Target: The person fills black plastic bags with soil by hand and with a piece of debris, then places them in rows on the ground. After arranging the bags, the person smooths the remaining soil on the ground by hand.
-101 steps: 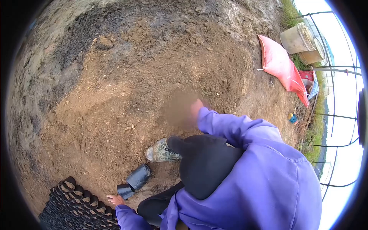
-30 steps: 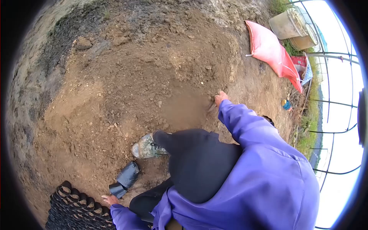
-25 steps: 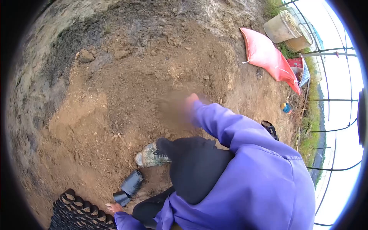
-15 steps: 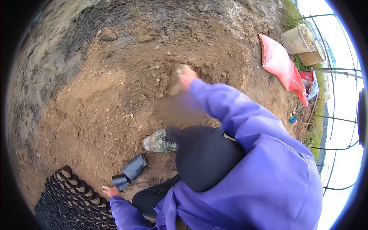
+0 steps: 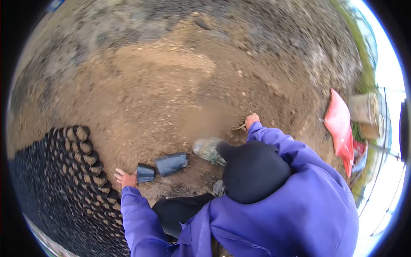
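My left hand (image 5: 125, 177), fingers spread, is at the near end of a small black plastic pot (image 5: 146, 172) lying on its side. A longer black pot or stack of pots (image 5: 172, 164) lies end to end with it on the soil. Over on the right, my right hand (image 5: 251, 120) is low against the loose soil (image 5: 222, 81), its fingers curled. A thin pale edge shows beside those fingers; I cannot tell what it belongs to. My boot (image 5: 208, 150) stands between the pots and my right hand.
Many soil-filled black pots (image 5: 81, 171) stand packed together at the left. Pale brown soil (image 5: 158, 64) is heaped ahead. To the right are a pink sack (image 5: 339, 126), plastic buckets (image 5: 363, 109) and a metal frame.
My right hand has drawn back toward my boot from the dug soil ahead. My left hand remains by the small pot. The view has turned, showing more of the packed pots.
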`<state>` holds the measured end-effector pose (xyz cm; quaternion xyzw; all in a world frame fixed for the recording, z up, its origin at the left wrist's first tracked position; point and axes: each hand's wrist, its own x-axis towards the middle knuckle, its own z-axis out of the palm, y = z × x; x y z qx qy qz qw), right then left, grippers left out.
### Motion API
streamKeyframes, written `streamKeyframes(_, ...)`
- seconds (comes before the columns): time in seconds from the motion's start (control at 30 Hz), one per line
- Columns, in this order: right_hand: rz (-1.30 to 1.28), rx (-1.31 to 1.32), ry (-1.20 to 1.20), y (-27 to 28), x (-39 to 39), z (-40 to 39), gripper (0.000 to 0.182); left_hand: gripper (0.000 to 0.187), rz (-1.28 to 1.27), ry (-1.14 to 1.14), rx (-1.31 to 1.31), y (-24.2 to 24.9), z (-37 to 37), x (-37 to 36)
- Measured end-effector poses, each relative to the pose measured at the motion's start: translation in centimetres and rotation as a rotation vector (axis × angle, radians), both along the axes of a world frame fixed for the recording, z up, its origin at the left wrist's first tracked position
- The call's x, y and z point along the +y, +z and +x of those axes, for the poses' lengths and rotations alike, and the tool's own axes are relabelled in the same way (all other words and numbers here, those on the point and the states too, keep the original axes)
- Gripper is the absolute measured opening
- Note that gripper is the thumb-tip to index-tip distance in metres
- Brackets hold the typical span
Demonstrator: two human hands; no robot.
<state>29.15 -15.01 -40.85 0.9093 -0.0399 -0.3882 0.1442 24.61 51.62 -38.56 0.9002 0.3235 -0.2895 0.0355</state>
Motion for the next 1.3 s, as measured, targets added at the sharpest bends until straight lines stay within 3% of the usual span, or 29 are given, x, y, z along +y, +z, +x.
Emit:
streamKeyframes(0.1,-0.116,-0.077,0.235,7.2,8.1,6.4,0.021,0.122,-0.027,0.054,0.004,1.8,0.7,-1.4)
streamKeyframes(0.17,-0.104,0.022,0.311,8.7,9.5,8.6,0.033,0.124,0.023,0.022,-0.028,-0.3,0.0,-1.0)
streamKeyframes(0.2,-0.088,-0.030,0.295,7.7,9.5,9.2,0.047,0.125,-0.040,0.082,-0.012,2.5,0.9,-1.9)
streamKeyframes(0.4,-0.072,-0.036,0.585,13.1,9.3,14.9,0.061,0.121,-0.079,0.102,-0.094,5.4,1.4,-2.8)
streamKeyframes(0.5,0.309,-0.363,0.295,14.9,7.6,21.2,0.033,0.120,-0.120,0.148,-0.119,6.7,1.3,-2.8)
streamKeyframes(0.53,0.329,-0.243,0.489,18.6,10.5,22.3,0.024,0.120,-0.110,0.145,-0.073,6.8,1.5,-2.5)
streamKeyframes(0.6,-0.032,0.013,0.777,26.0,21.2,23.5,0.016,0.120,-0.105,0.122,-0.011,7.2,1.9,-2.8)
streamKeyframes(0.67,0.109,-0.089,0.852,25.7,27.0,25.1,0.016,0.121,-0.087,0.100,0.034,7.6,2.2,-2.7)
streamKeyframes(0.73,0.357,-0.063,0.880,24.6,34.0,25.6,0.029,0.122,-0.081,0.081,0.105,8.1,2.5,-2.8)
streamKeyframes(0.77,0.601,-0.118,0.726,22.7,36.8,25.2,0.038,0.123,-0.074,0.082,0.126,8.0,3.0,-2.6)
streamKeyframes(0.8,0.688,-0.161,0.755,19.3,39.7,24.6,0.047,0.123,-0.084,0.106,0.151,7.3,3.3,-2.4)
streamKeyframes(0.83,0.666,-0.196,0.814,20.7,43.9,21.7,0.040,0.123,-0.091,0.108,0.146,7.5,3.2,-2.4)
streamKeyframes(0.87,0.718,-0.222,0.922,16.2,46.4,21.0,0.022,0.124,-0.098,0.113,0.142,8.2,3.1,-2.6)
streamKeyframes(0.93,0.958,-0.231,0.830,12.0,51.5,17.7,0.018,0.123,-0.099,0.136,0.099,8.5,3.2,-2.6)
streamKeyframes(1.0,1.000,-0.309,1.208,10.9,54.0,15.1,0.018,0.123,-0.085,0.217,0.018,7.1,2.7,-2.5)
streamKeyframes(1.13,0.673,-0.129,1.659,9.9,51.8,12.8,0.017,0.127,-0.115,0.260,-0.013,6.5,2.2,-2.5)
streamKeyframes(1.2,0.360,0.152,1.430,9.7,48.2,13.9,0.017,0.118,-0.135,0.232,-0.023,6.8,1.8,-2.5)
streamKeyframes(1.23,0.322,0.139,1.430,10.7,45.5,14.7,0.018,0.114,-0.197,0.276,-0.098,5.9,1.2,-1.8)
streamKeyframes(1.27,0.474,0.036,1.483,9.8,42.7,16.0,0.018,0.111,-0.255,0.328,-0.174,4.3,0.4,-0.9)
streamKeyframes(1.3,0.386,0.082,1.494,10.9,41.2,16.1,0.017,0.107,-0.322,0.362,-0.245,3.5,0.1,-0.8)
